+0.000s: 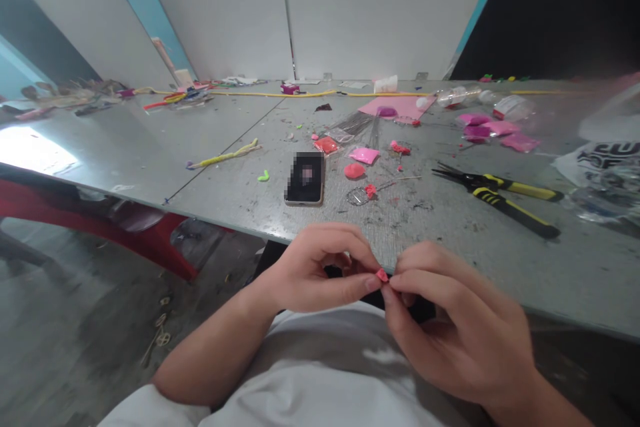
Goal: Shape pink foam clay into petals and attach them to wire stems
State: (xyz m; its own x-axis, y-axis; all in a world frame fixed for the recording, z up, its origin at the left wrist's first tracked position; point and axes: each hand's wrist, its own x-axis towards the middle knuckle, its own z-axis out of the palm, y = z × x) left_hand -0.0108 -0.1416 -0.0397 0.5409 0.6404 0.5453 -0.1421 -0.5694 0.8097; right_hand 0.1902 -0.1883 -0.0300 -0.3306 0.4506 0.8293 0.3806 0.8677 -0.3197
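Observation:
My left hand and my right hand meet fingertip to fingertip just in front of the table's near edge, above my lap. Both pinch one small red piece of clay between thumbs and forefingers. The other fingers of both hands are curled in. On the grey table beyond them lie a phone, a round red clay lump, a pink clay packet and a small red bit on a thin wire.
Yellow-handled pliers lie at the right. Pink packets, a pink sheet and plastic bags sit further back right. A yellow-green cord lies at the left. A red chair stands under the table's left part.

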